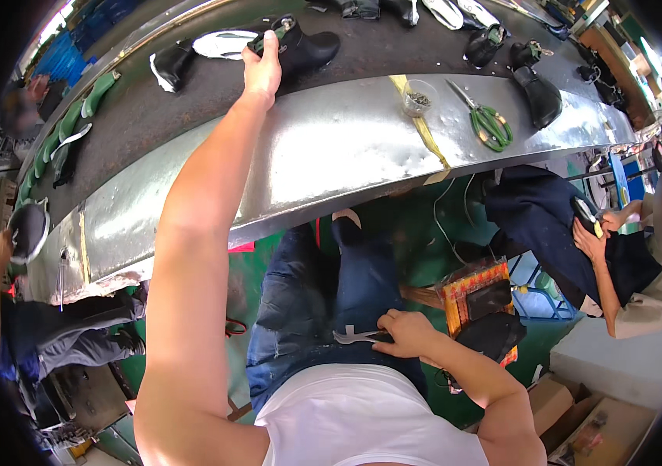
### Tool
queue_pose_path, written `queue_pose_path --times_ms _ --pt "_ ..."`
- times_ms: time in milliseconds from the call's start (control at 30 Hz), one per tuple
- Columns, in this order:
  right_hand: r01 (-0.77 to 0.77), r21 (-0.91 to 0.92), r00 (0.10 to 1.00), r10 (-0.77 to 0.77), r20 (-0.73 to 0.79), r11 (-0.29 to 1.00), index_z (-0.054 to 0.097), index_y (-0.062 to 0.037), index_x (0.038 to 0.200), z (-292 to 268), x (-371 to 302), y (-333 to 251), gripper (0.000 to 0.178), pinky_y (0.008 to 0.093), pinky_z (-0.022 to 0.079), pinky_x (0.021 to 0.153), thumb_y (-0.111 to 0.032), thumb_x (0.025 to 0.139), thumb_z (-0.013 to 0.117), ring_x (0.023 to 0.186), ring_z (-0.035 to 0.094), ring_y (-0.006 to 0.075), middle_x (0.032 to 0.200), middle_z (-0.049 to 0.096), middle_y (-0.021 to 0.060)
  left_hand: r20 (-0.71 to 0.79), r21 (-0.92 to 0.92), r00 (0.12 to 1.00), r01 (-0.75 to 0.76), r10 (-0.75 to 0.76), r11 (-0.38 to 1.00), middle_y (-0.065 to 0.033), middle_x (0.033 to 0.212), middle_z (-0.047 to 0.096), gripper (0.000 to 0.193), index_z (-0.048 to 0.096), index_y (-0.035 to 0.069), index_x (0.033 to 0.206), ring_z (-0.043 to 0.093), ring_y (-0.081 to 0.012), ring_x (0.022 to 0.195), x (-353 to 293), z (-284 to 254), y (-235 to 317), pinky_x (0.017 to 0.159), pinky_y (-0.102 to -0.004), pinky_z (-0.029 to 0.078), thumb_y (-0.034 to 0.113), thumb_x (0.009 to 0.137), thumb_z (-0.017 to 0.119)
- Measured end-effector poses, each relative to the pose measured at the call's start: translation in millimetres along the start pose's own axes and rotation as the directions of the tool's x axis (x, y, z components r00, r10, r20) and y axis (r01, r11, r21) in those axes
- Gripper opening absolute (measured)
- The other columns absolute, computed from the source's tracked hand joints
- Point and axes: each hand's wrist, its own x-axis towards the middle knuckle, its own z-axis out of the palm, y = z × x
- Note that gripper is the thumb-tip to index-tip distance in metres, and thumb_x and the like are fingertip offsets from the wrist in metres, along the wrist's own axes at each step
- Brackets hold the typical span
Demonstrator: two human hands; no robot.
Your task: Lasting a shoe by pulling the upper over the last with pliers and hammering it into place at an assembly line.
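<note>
My left arm stretches far forward to the dark belt, where my left hand [263, 71] grips a black ankle boot [311, 53] around its back and top. Green shows at the boot's opening; the fingers are partly hidden behind it. A shoe part with a white underside [224, 44] lies just left of that hand. Down at my lap, my right hand [408, 334] is closed around the dark handle of a metal hand tool [356, 337], probably lasting pincers. Its bright curved head points left over my jeans.
On the metal ledge [331, 140] are a clear cup of small bits [418, 99], green-handled scissors [489, 124] and a black boot [539, 97]. Green shoe lasts [98, 93] line the belt's left side. Co-workers sit at right [610, 233] and left [75, 334]. Beside me stands an orange-patterned seat [463, 299].
</note>
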Motion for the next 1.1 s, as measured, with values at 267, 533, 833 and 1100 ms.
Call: queue_pose_path --times_ms 267,533,833,1100 --pt "-0.037 0.092 0.996 0.03 0.078 0.995 0.067 -0.0086 0.103 -22.6 27.1 8.3 0.047 0.0448 0.055 0.079 -0.051 0.085 0.072 0.091 0.069 0.0328 0.101 0.066 0.0126 -0.166 0.393 0.981 -0.029 0.102 0.919 -0.0218 0.132 0.066 0.052 0.065 0.0 0.133 0.06 -0.0328 0.128 92.5 -77.1 -45.1 0.109 -0.0394 0.045 0.032 0.092 0.063" --pt "-0.068 0.207 0.994 0.049 0.097 0.976 0.068 -0.0093 0.101 -45.9 51.9 20.6 0.047 0.0457 0.054 0.077 -0.053 0.082 0.073 0.089 0.069 0.0322 0.097 0.066 0.0111 0.157 0.982 0.963 -0.176 0.217 0.07 -0.0189 0.17 0.008 0.11 0.004 0.01 0.164 0.009 -0.0496 0.154 192.1 -119.9 -42.1 0.125 -0.05 0.024 0.033 0.082 0.074" --pt "-0.089 0.302 0.994 0.064 0.089 0.949 0.069 -0.0096 0.1 -55.8 65.2 26.4 0.047 0.0443 0.054 0.077 -0.053 0.082 0.073 0.09 0.069 0.0318 0.097 0.068 0.0096 0.293 0.956 0.956 -0.293 -0.013 -0.004 -0.0196 0.133 0.061 0.09 0.057 0.001 0.13 0.057 -0.0357 0.126 193.8 -118.9 18.0 0.106 -0.0451 0.048 0.062 0.07 0.084" --pt "-0.102 0.268 0.993 0.079 0.093 0.958 0.068 -0.0093 0.099 -36.7 49.4 15.4 0.047 0.0442 0.054 0.077 -0.053 0.082 0.074 0.09 0.069 0.0325 0.097 0.068 0.0096 0.372 0.926 0.928 -0.369 0.023 -0.078 -0.0242 0.128 0.063 0.098 0.059 -0.003 0.128 0.057 -0.037 0.127 154.0 -115.4 12.6 0.107 -0.0462 0.046 0.072 0.069 0.08"
